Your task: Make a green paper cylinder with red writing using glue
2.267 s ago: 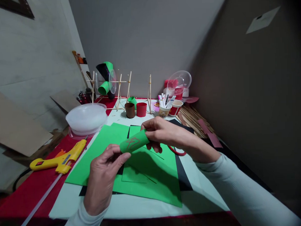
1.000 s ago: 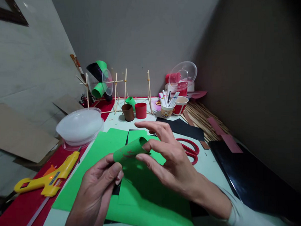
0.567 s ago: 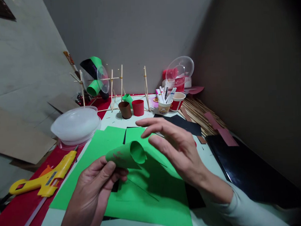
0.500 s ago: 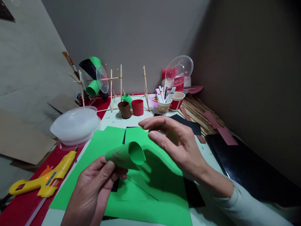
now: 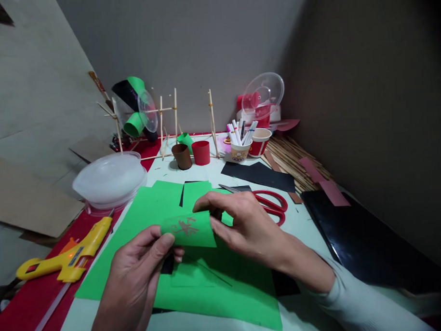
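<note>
A small piece of green paper [image 5: 188, 229] with red scribbles on it is held between both hands just above the table. My left hand [image 5: 132, 279] pinches its left end between thumb and fingers. My right hand [image 5: 244, 225] grips its right end, fingers curled over the top edge. Underneath lie large green paper sheets [image 5: 142, 211] on top of black paper. Red-handled scissors [image 5: 270, 205] rest just beyond my right hand.
A yellow glue gun [image 5: 62, 253] lies at the left on red cloth. Clear plastic bowls [image 5: 108, 179] sit behind it. At the back stand a stick frame [image 5: 175, 121], brown [image 5: 181, 156] and red [image 5: 200, 152] cups, a cup of markers [image 5: 240, 144] and bamboo sticks [image 5: 293, 163].
My right hand had let go and hovered open beside the rolled paper; now it has come back down and grips the paper's right end. The roll looks flatter.
</note>
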`<state>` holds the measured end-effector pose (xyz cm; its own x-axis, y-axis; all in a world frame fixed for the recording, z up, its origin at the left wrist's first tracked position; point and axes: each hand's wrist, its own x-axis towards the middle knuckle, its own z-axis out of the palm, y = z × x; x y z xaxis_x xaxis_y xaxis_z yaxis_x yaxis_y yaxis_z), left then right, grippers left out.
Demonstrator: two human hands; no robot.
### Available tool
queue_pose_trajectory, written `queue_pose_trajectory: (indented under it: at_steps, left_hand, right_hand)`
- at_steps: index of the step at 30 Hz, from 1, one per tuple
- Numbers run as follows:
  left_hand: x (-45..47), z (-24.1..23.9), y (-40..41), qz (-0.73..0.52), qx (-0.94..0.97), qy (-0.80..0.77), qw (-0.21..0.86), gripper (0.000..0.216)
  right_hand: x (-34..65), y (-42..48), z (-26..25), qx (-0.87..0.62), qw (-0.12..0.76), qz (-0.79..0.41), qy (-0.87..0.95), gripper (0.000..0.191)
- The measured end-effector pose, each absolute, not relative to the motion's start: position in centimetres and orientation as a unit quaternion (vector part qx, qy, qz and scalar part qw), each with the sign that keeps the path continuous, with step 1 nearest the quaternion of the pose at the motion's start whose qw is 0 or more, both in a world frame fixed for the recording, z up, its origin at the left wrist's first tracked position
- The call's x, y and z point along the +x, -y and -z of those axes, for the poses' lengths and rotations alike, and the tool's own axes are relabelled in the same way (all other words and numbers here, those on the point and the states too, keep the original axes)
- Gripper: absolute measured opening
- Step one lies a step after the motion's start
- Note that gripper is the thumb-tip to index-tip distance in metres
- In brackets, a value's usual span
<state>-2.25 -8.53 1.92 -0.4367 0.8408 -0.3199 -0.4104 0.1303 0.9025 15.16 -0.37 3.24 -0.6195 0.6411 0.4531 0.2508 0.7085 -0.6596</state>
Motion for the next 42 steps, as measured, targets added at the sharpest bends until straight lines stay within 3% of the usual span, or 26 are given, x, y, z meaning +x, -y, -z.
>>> queue_pose_trajectory:
  at_steps: [5,10,17,25,30,37,42]
  left_hand:
    - [-2.0,-2.1,8.5,-0.637,0.177,-0.579,0.477,0.047]
    - [-1.9,-2.1,8.6,-0.645,0.192,-0.574,0.466,0.048]
    - [-2.3,-1.1,8.6,-0.678,0.226,-0.558,0.422,0.043]
    - [-2.7,-0.6,8.7,-0.646,0.268,-0.574,0.426,0.037]
    - [-2.8,-0.8,8.8,-0.618,0.295,-0.589,0.429,0.035]
    - [-2.6,-1.4,9.0,-0.621,0.228,-0.575,0.481,0.039]
    - [-2.2,-1.8,8.7,-0.642,0.199,-0.558,0.487,0.039]
  right_hand:
    - [14.7,0.5,-2.4,-0.274,0.376,-0.282,0.839,0.021]
    - [14.4,0.8,-2.1,-0.279,0.386,-0.318,0.82,0.035]
    - [14.7,0.6,-1.9,-0.285,0.319,-0.331,0.841,0.047]
    - [14.5,0.5,-1.7,-0.27,0.337,-0.318,0.844,0.032]
    - [14.6,0.4,-1.4,-0.2,0.374,-0.258,0.868,0.044]
    - [14.6,0.6,-0.8,-0.143,0.361,-0.114,0.914,0.045]
    - [14.5,0.6,-0.4,-0.164,0.371,-0.084,0.91,0.044]
